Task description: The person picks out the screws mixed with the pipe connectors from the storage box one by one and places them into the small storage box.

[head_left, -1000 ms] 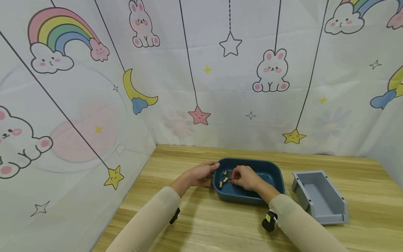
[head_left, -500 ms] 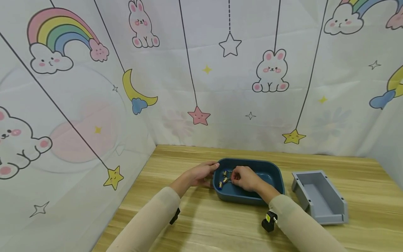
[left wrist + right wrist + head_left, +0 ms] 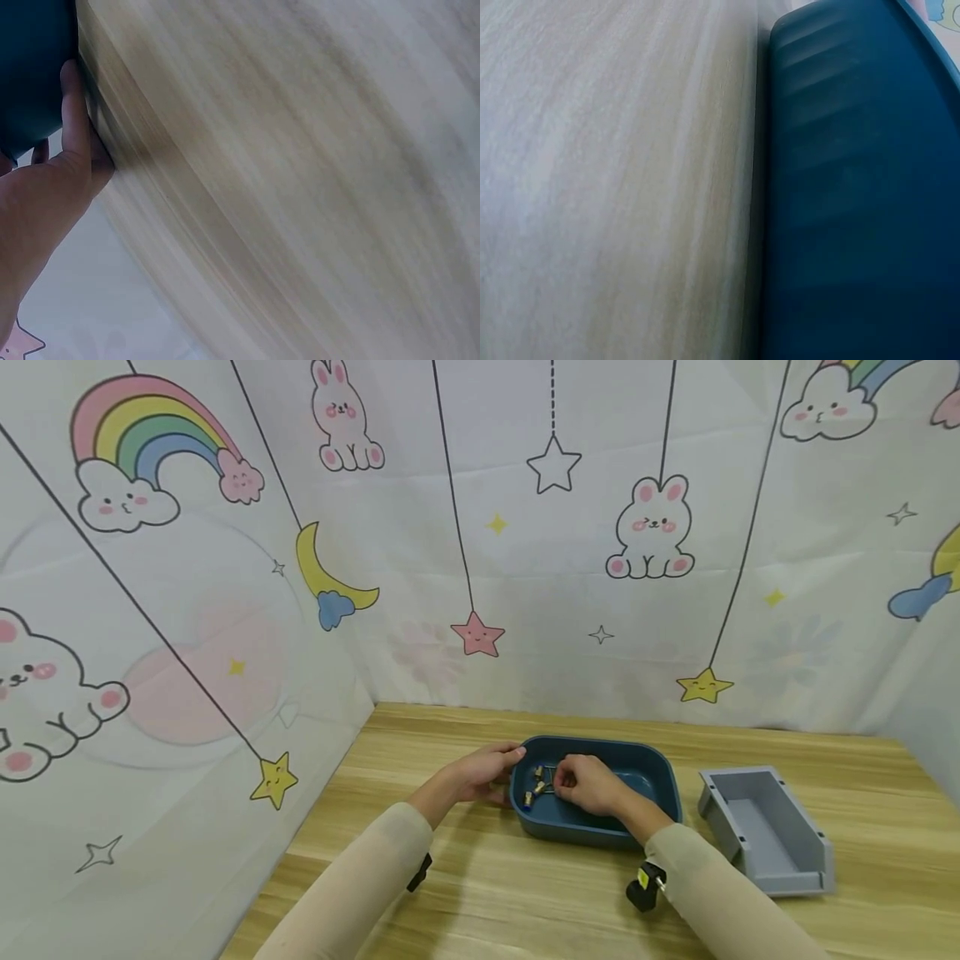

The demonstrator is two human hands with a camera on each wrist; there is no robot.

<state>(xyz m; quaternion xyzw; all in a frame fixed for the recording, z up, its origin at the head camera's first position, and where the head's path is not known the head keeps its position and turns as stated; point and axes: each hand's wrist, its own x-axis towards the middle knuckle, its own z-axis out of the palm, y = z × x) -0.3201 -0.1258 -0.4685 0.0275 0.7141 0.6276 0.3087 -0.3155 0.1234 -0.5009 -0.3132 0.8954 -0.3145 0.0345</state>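
A dark blue rectangular tub point(image 3: 600, 836) stands on the wooden table. At its left end is my left hand point(image 3: 478, 774), its thumb at the rim and its fingers along the outer wall; the left wrist view shows one finger lying straight against the tub. My right hand point(image 3: 588, 783) reaches inside with curled fingers. Just left of its fingertips are thin silvery pieces like screws or pins point(image 3: 550, 768) and several small brass-coloured pieces point(image 3: 528, 799), some with blue parts. Whether the right fingertips pinch one is too small to tell. The right wrist view shows only the tub's outer wall point(image 3: 855, 195) and tabletop.
A grey open-fronted parts bin point(image 3: 772, 835) sits right of the tub, beside my right forearm. A white curtain point(image 3: 570, 668) with cartoon prints hangs behind and left of the table point(image 3: 510, 893). Black wrist cameras point(image 3: 643, 891) hang under the forearms.
The head view has shifted slightly. Both hands stay nearly where they were, with the right fingers still among the small pieces in the tub.
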